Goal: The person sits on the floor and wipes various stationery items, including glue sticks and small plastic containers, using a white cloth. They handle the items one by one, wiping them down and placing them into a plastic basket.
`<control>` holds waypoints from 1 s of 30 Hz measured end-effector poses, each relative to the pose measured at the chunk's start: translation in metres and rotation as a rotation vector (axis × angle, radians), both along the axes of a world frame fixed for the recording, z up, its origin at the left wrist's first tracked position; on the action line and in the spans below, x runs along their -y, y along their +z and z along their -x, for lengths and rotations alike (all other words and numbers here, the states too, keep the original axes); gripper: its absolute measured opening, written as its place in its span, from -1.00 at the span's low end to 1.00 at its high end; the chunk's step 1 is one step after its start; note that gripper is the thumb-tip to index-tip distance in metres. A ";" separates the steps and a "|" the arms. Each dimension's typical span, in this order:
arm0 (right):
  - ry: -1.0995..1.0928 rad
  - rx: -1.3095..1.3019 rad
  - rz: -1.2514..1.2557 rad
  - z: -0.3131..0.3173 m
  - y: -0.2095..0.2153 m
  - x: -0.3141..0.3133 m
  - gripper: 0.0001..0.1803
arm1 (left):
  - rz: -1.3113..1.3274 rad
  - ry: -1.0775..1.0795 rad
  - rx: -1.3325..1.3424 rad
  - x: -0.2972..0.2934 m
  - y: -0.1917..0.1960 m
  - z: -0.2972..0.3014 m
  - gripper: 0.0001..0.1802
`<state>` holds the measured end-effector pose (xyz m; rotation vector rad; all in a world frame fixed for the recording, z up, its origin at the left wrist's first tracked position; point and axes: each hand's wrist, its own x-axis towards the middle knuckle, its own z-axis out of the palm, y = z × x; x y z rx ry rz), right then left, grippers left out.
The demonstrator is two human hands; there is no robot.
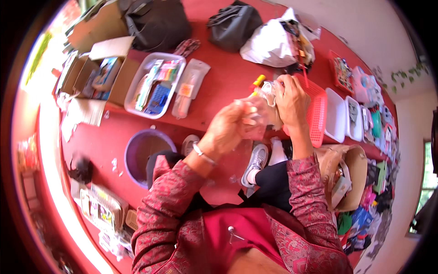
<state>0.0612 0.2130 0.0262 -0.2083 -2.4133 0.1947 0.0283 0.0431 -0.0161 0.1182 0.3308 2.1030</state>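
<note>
In front of me, my left hand (pixel 222 128) pinches a crumpled clear plastic bag (pixel 256 127), partly smeared by motion. Close beside it, my right hand (pixel 293 101) has its fingers closed on a whitish, looped bundle (pixel 269 92); its exact kind is too blurred to tell. The two held things meet or overlap between my hands. Just beyond them lies a small yellow tube-like thing (pixel 259 81). A coral plastic basket (pixel 318 116) sits to the right of my right hand, partly covered by it.
A white tray (pixel 130 102) of packaged goods and a clear pouch (pixel 183 98) lie left, near an open cardboard box (pixel 119 82). Below stands a purple tub (pixel 132 160). Black bags (pixel 235 27) and a white sack (pixel 269 43) line the back. A paper bag (pixel 360 176) stands right.
</note>
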 end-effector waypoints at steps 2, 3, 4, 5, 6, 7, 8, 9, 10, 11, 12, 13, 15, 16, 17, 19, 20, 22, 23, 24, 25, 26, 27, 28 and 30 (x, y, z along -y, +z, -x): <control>-0.158 -0.011 0.050 -0.003 0.000 -0.032 -0.89 | -0.008 0.017 0.014 0.002 0.013 0.009 -0.55; -0.183 -0.040 0.115 -0.007 0.003 -0.038 -0.89 | -0.114 -0.001 0.030 0.002 0.009 0.012 -0.56; -0.206 -0.070 0.181 -0.009 0.006 -0.043 -0.88 | -0.098 -0.002 0.064 0.001 0.008 0.013 -0.67; -0.225 -0.100 0.246 -0.011 0.010 -0.047 -0.87 | -0.083 0.000 0.098 0.000 0.007 0.014 -0.76; -0.251 -0.080 0.364 -0.014 0.017 -0.045 -0.80 | -0.024 0.046 0.126 0.000 0.011 0.012 -0.75; -0.206 0.016 0.518 -0.017 0.019 -0.048 -0.77 | 0.034 0.095 0.154 -0.002 0.017 0.010 -0.74; -0.156 0.114 0.670 -0.021 0.021 -0.054 -0.75 | 0.091 0.146 0.182 -0.001 0.021 0.009 -0.74; -0.108 0.210 0.816 -0.024 0.025 -0.057 -0.72 | 0.027 0.150 0.178 -0.001 0.018 0.010 -0.72; 0.121 0.281 1.100 -0.026 0.027 -0.052 -0.68 | -0.036 0.165 0.176 0.001 0.006 0.012 -0.71; 0.286 0.373 1.274 -0.028 0.028 -0.042 -0.68 | -0.099 0.181 0.173 0.002 -0.005 0.014 -0.70; 0.318 0.479 1.181 -0.029 0.033 -0.025 -0.68 | -0.212 0.161 0.080 0.000 -0.016 0.016 -0.68; 0.348 0.583 1.089 -0.027 0.035 -0.010 -0.66 | -0.138 0.179 0.093 -0.002 -0.009 0.015 -0.69; 0.361 0.550 0.926 -0.020 0.014 0.003 -0.63 | 0.015 0.208 0.121 -0.006 0.011 0.010 -0.70; 0.383 0.474 0.914 -0.016 0.015 0.009 -0.64 | 0.025 0.200 0.063 -0.008 0.019 0.007 -0.72; 0.414 0.400 1.107 -0.013 0.009 0.011 -0.67 | 0.029 0.188 0.048 -0.008 0.017 0.006 -0.70; 0.481 0.235 1.487 -0.004 0.004 0.019 -0.72 | 0.037 0.173 0.009 -0.006 0.010 0.006 -0.66; 0.472 0.234 1.574 -0.010 0.012 0.015 -0.79 | 0.024 0.177 0.020 -0.004 0.002 0.005 -0.63; 0.444 0.173 1.556 -0.009 0.007 0.006 -0.81 | 0.050 0.172 -0.034 -0.004 0.014 0.001 -0.74; 0.429 0.142 1.546 -0.008 0.006 0.003 -0.82 | 0.062 0.169 -0.060 -0.004 0.022 0.000 -0.78; 0.348 0.134 1.519 -0.008 0.009 0.004 -0.82 | 0.087 0.145 -0.118 -0.002 0.032 0.000 -0.77; 0.337 0.112 1.550 -0.008 0.012 0.006 -0.82 | 0.082 0.139 -0.149 -0.002 0.030 0.000 -0.74; 0.325 0.090 1.580 -0.006 0.015 0.010 -0.82 | 0.077 0.134 -0.181 -0.001 0.027 0.002 -0.71; 0.311 0.067 1.608 -0.006 0.018 0.010 -0.81 | 0.068 0.127 -0.211 -0.001 0.024 0.003 -0.67; 0.320 0.111 1.578 -0.008 0.020 0.007 -0.79 | 0.085 0.107 -0.152 0.005 0.030 0.008 -0.55; 0.404 0.195 1.489 -0.011 0.021 -0.004 -0.78 | -0.003 -0.026 -0.115 0.014 0.021 0.028 -0.44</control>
